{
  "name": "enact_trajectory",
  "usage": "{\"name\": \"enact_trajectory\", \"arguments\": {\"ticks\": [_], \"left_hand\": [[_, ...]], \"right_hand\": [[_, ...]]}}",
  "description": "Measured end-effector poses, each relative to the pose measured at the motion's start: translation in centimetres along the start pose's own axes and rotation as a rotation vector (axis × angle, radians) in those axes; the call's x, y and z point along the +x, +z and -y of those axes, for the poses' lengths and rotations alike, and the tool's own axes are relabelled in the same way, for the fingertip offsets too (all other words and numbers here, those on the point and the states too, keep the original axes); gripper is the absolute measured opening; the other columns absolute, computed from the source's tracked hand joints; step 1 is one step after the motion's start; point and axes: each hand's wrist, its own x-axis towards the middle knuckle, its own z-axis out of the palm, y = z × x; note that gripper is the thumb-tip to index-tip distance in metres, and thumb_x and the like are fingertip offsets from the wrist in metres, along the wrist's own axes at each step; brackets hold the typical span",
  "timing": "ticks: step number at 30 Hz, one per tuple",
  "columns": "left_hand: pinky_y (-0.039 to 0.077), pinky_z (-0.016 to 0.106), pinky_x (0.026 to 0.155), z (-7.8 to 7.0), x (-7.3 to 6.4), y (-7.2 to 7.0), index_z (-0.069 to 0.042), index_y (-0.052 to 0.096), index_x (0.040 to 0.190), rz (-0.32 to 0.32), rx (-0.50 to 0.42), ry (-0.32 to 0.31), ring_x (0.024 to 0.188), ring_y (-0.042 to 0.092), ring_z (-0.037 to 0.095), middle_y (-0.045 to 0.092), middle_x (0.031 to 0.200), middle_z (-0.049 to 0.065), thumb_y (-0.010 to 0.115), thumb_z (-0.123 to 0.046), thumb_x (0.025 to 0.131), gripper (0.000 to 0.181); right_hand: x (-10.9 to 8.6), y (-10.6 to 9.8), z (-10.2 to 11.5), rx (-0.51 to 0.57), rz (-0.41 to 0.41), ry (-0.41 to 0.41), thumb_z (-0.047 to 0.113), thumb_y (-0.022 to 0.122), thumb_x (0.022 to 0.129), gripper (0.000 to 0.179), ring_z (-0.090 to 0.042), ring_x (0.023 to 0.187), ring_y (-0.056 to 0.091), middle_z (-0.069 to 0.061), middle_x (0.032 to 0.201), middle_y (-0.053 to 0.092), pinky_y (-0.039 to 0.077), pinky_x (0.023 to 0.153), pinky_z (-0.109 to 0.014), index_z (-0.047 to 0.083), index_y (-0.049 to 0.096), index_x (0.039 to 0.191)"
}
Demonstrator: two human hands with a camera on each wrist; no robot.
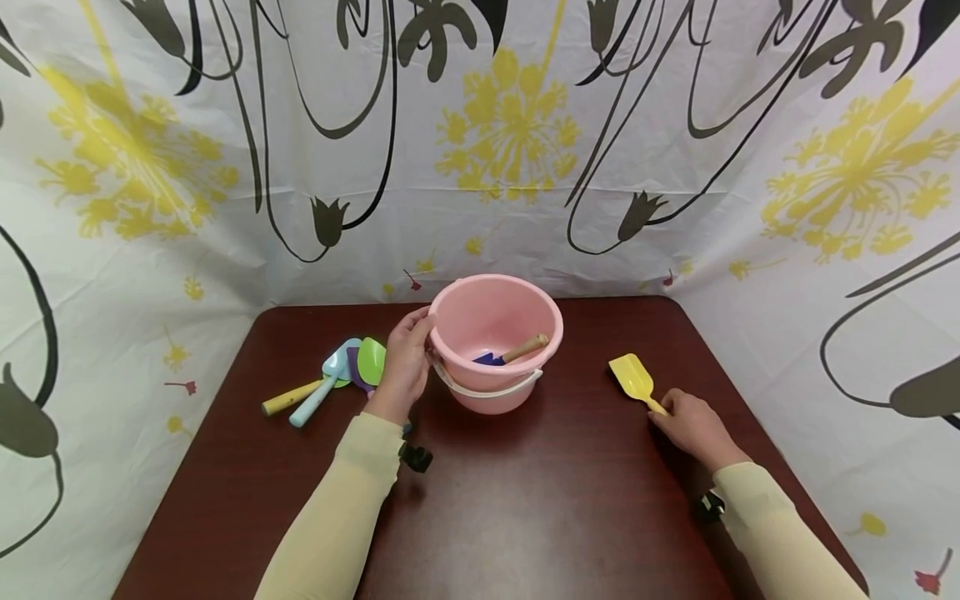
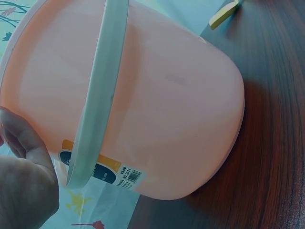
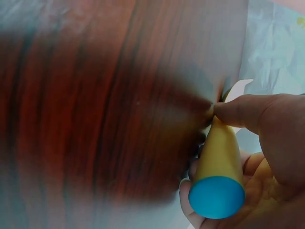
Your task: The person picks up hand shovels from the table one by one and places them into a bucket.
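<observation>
I pinched rim of bucket [image 1: 491,404], far mid-tabletop [image 1: 525,500], with left grip [image 1: 403,360], seemingly steadying it | right grip [image 1: 692,427] clamped handle of yellow shovel [image 1: 633,377], blade clear | blue shovel [image 1: 516,352] inside bucket

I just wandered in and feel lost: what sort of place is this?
Perhaps a screened-off indoor play or demonstration corner: flower-patterned sheeting stands around a dark table on three sides, and there's a pink bucket, like a beach toy.
</observation>
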Motion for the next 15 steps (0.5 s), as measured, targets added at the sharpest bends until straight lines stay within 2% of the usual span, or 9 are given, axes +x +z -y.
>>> {"name": "enact_trajectory", "arguments": {"ticks": [9, 15], "left_hand": [[0.053, 0.025, 0.077, 0.20, 0.17, 0.07, -0.002, 0.064, 0.142, -0.015, -0.007, 0.009, 0.107, 0.057, 0.025, 0.064, 0.135, 0.015, 0.066, -0.019, 0.112, 0.035], [0.052, 0.025, 0.076, 0.20, 0.15, 0.03, -0.001, 0.064, 0.142, -0.012, -0.013, 0.010, 0.106, 0.057, 0.025, 0.064, 0.135, 0.015, 0.066, -0.019, 0.112, 0.035]], "right_hand": [[-0.34, -0.08, 1.01, -0.014, -0.014, 0.040, 0.022, 0.072, 0.101, 0.026, -0.025, 0.071, 0.057, -0.011, 0.086, 0.066, 0.049, 0.067, -0.041, -0.003, 0.066, 0.103], [-0.21, 0.12, 0.97, 0.005, -0.019, 0.053, 0.021, 0.070, 0.099, 0.023, -0.024, 0.071, 0.057, -0.010, 0.086, 0.066, 0.048, 0.066, -0.040, -0.001, 0.065, 0.102]]}}
